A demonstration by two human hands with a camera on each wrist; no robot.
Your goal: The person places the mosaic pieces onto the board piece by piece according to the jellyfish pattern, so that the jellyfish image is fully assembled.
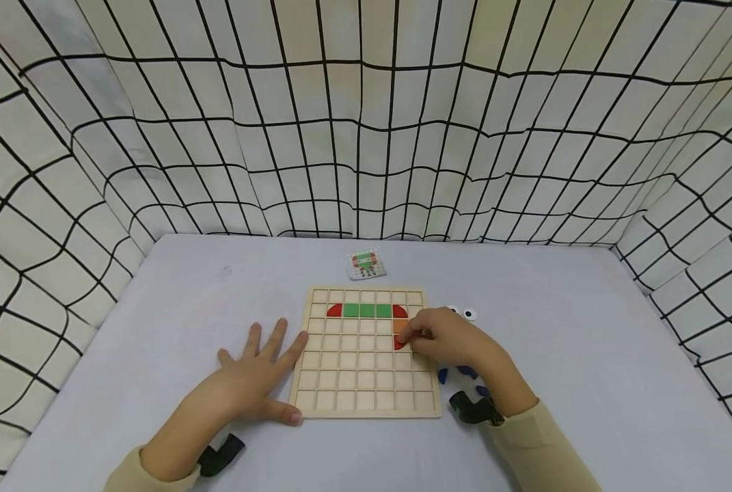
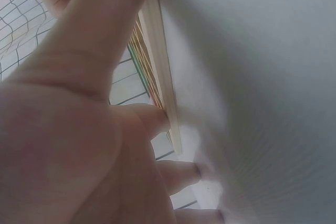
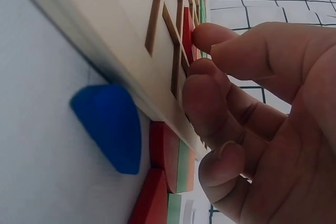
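A wooden grid board [image 1: 366,379] lies on the white table. In its upper rows sit a red quarter-round piece [image 1: 335,311], a row of green squares [image 1: 367,311], another red quarter-round piece [image 1: 399,311] and an orange square [image 1: 400,326]. Below the orange square, my right hand [image 1: 448,336] pinches a third red quarter-round piece [image 1: 398,344], which lies at a grid cell; the right wrist view shows the fingertips against this red piece [image 3: 187,32]. With fingers spread, my left hand [image 1: 249,383] rests along the board's left edge, index finger and thumb touching the frame [image 2: 160,51].
Beyond the board lies a small pattern card [image 1: 366,264]. Round eye pieces [image 1: 469,314] and blue pieces [image 1: 467,372] lie to its right. Red pieces [image 3: 164,153] show beside the board in the right wrist view. Netted white walls [image 1: 366,137] surround the table.
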